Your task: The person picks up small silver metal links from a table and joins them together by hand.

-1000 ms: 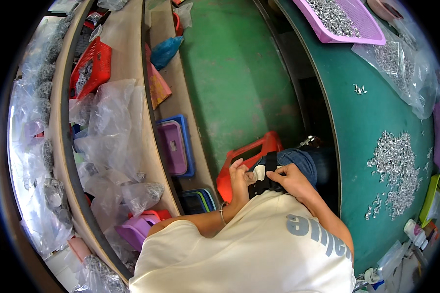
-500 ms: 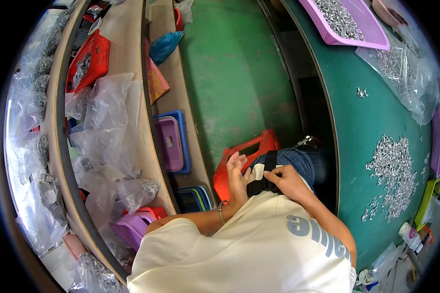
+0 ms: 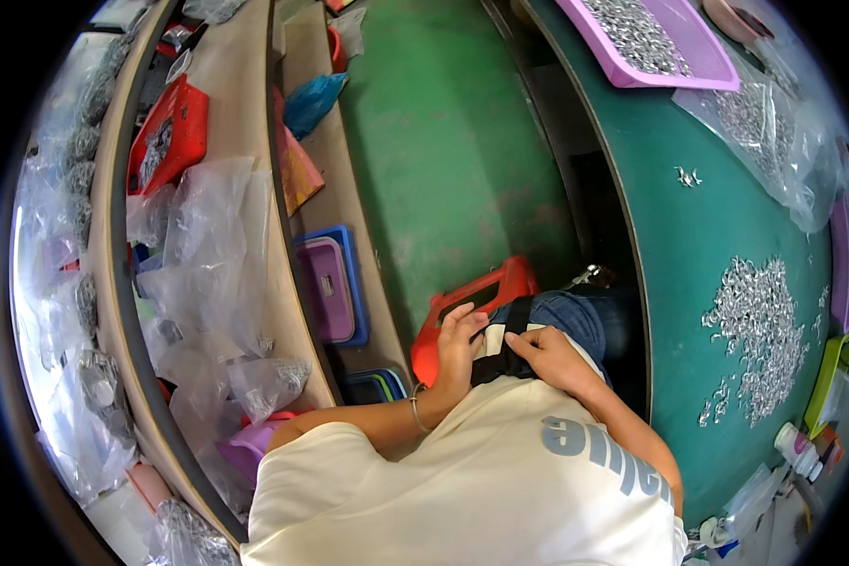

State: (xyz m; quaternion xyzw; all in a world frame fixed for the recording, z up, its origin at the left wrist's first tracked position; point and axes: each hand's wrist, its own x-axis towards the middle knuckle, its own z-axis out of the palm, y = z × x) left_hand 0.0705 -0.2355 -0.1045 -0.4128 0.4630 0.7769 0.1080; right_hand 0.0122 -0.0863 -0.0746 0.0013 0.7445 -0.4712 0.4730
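Observation:
At my waist, a black strap (image 3: pixel 517 316) runs down to a wide black band (image 3: pixel 500 366) over the pale shirt (image 3: pixel 443 472). The thumb and fingers of my right hand (image 3: pixel 555 358) are closed on the strap's edge. Beside the band on its left, my left hand (image 3: pixel 457 354) has slightly bent fingers held apart, with nothing visible in them. Its fingertips are close to a pale cloth fold (image 3: pixel 491 340); whether they touch it I cannot tell. A bracelet (image 3: pixel 415 413) circles the left wrist. Past my hands is a red plastic stool (image 3: pixel 428 341).
On the right, a green table (image 3: pixel 674 283) bears a pile of small silvery metal parts (image 3: pixel 759 330) and a pink basket (image 3: pixel 632 77) of similar parts. The shelves at left hold plastic bags (image 3: pixel 208 236), a red basket (image 3: pixel 191 127) and a purple tray (image 3: pixel 325 288).
My left hand has lowered, its raised fingers bending toward the waist. My right hand stays at the strap. The whole view has shifted slightly.

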